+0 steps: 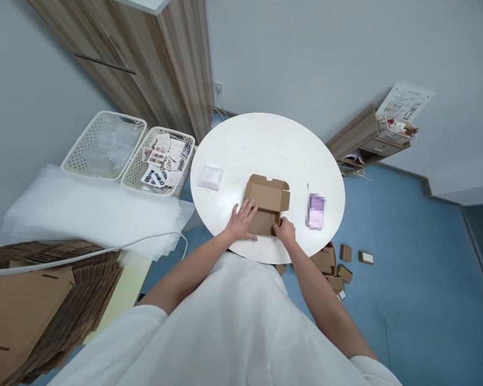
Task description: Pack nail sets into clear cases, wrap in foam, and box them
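A small brown cardboard box (pixel 268 199) lies part-folded near the front edge of the round white table (pixel 265 145), its lid flap open toward the far side. My left hand (pixel 243 220) lies flat on the box's near left part with fingers spread. My right hand (pixel 285 230) is closed on the box's near right corner, pinching a flap. A small clear bag (pixel 210 177) lies on the table to the left of the box. A purple and white item (pixel 315 211), blurred, lies to the right.
Two white baskets stand at the left, one with clear bags (pixel 104 143), one with printed cards (pixel 163 161). White foam sheets (pixel 88 212) and stacked flat cardboard (pixel 44 300) lie below them. Several small boxes (pixel 338 265) sit on the blue floor at the right.
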{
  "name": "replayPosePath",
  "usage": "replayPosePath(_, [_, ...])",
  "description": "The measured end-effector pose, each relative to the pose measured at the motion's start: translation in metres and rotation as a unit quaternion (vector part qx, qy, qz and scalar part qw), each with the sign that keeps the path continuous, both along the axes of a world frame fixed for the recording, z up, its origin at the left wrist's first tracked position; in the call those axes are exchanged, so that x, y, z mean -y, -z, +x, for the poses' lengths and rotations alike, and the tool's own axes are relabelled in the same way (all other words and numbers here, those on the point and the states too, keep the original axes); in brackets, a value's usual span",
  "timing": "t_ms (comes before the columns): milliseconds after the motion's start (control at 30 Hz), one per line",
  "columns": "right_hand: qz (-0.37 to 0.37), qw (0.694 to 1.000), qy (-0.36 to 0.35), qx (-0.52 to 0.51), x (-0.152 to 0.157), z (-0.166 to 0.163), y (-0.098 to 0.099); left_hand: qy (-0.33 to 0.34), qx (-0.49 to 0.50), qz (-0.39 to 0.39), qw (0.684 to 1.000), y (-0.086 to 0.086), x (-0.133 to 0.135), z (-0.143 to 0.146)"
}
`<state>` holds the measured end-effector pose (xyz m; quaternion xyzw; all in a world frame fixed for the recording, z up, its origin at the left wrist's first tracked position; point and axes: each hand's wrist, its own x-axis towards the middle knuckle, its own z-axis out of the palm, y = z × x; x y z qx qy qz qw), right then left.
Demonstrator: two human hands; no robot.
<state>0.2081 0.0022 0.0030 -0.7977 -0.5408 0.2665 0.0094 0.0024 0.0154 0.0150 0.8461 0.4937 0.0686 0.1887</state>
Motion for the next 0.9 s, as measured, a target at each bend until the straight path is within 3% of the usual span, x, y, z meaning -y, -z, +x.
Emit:
replayPosePath(100, [0.002,1.000,0.009,-0.004,0.000,0.000,0.003,-0.101,0.059,-0.012,0.993,0.004,0.012,-0.011])
replayPosePath(233, [0.006,0.999,0.033,-0.022,0.001,0.002,0.006,-0.234,0.157,-0.146,0.948,0.017,0.018,-0.024])
replayPosePath(400, [0.011,0.998,0.046,-0.035,0.002,0.002,0.010,-0.228,0.227,-0.232,0.918,0.025,0.017,-0.024])
replayPosePath(900, [0.014,0.990,0.107,-0.089,0.000,0.009,0.005,-0.235,0.263,-0.246,0.903,0.034,-0.004,-0.011])
